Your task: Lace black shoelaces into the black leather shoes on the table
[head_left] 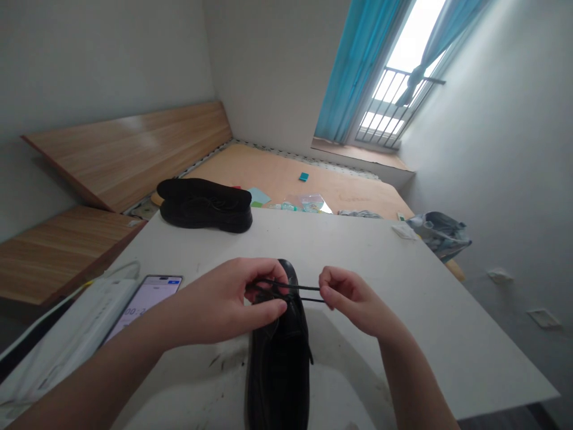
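Note:
A black leather shoe (281,358) lies on the white table (403,298), toe pointing away from me. My left hand (233,298) is pinched over the shoe's lacing, gripping the black lace (304,292) near the eyelets. My right hand (347,295) is closed in a pinch on the lace's other end, just right of the shoe. The lace is stretched taut between both hands. A second black shoe (206,206) rests on its side at the table's far left edge.
A phone (145,304) showing a timer lies at left beside a white power strip (67,334). Beyond the table are a bare wooden bed base (313,179) with small items, a grey bag (441,233) at right and a window with blue curtains.

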`<state>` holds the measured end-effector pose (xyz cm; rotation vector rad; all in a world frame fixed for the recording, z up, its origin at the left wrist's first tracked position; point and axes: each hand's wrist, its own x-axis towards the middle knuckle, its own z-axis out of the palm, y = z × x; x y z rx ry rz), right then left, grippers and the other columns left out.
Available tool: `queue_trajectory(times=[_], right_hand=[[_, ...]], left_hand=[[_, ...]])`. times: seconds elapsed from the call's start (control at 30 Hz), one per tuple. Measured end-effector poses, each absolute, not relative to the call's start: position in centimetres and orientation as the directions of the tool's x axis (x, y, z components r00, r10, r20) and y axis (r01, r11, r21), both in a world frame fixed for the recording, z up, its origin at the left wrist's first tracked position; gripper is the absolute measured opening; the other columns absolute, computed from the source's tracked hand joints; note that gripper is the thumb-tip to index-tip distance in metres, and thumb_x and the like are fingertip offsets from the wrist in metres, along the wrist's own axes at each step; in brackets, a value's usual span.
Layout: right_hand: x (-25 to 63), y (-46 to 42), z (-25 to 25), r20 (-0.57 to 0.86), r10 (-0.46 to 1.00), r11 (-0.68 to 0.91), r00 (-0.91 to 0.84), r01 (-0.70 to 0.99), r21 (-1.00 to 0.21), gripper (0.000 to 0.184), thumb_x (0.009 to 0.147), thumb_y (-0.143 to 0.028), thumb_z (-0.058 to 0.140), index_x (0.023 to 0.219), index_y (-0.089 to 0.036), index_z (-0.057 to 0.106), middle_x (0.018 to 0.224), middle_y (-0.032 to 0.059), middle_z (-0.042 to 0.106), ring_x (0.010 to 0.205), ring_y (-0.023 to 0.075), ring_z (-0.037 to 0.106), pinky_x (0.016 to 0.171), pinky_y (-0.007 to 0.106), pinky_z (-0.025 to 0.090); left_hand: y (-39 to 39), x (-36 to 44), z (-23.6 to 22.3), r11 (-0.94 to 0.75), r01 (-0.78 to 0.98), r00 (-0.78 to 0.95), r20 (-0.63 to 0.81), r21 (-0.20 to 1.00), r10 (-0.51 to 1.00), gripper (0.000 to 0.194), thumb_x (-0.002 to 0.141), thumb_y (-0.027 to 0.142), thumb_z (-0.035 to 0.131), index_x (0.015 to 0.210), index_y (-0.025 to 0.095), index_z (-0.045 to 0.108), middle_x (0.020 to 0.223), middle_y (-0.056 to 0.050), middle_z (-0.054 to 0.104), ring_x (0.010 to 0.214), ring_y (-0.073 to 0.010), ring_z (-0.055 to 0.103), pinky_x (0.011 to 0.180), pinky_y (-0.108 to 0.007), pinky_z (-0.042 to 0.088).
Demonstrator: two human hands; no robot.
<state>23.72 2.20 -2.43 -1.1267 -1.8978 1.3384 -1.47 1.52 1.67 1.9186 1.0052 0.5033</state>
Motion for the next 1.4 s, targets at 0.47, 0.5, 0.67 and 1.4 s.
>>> queue_trajectory(times=[0.47,0.5,0.67,1.4], right_hand=[[28.5,2.2,-4.6,-0.158,0.882,0.2,-0.444,0.657,-0.727,0.033,0.093,-0.036,0.047,0.068,-0.019,0.061,0.06,-0.0022,0.05,0.06,0.0143,0.047,0.056,0.026,0.036],[29.2,2.2,-4.5,-0.096,0.909,0.204,-0.405,0.634,-0.746,0.034,0.093,-0.036,0.046,0.065,-0.019,0.057,0.061,-0.0016,0.049,0.062,0.0149,0.047,0.059,0.026,0.038],[30.2,0.9,-3.8,0.27,0.96,0.268,-0.073,0.515,-0.814,0.023,0.084,-0.026,0.056,0.063,-0.02,0.059,0.081,0.0046,0.061,0.074,0.0185,0.053,0.065,0.03,0.042],[24.9,0.2,-2.0,0.55,0.803,0.324,0.23,0.606,-0.727,0.033,0.097,-0.041,0.047,0.071,-0.021,0.051,0.063,-0.0027,0.045,0.058,0.0139,0.042,0.053,0.026,0.033]], left_hand=[[3.2,-3.0,-1.3,-0.37,0.905,0.424,-0.384,0.209,0.82,0.023,0.083,0.035,0.057,0.087,0.023,0.075,0.084,-0.008,0.075,0.079,-0.0285,0.068,0.062,-0.033,0.04],[3.2,-2.9,-1.1,-0.372,0.905,0.425,-0.392,0.207,0.816,0.025,0.085,0.036,0.054,0.08,0.023,0.075,0.079,-0.008,0.075,0.074,-0.0276,0.067,0.059,-0.032,0.038],[2.7,-2.2,0.8,-0.282,0.927,0.319,-0.126,0.246,0.939,0.033,0.09,0.032,0.043,0.079,0.02,0.072,0.081,-0.008,0.071,0.079,-0.0256,0.063,0.066,-0.035,0.039],[-1.3,-0.2,3.0,-0.477,0.447,0.583,0.158,0.757,0.797,0.031,0.1,0.031,0.039,0.076,0.02,0.055,0.076,0.002,0.055,0.076,-0.0157,0.05,0.071,-0.029,0.039]])
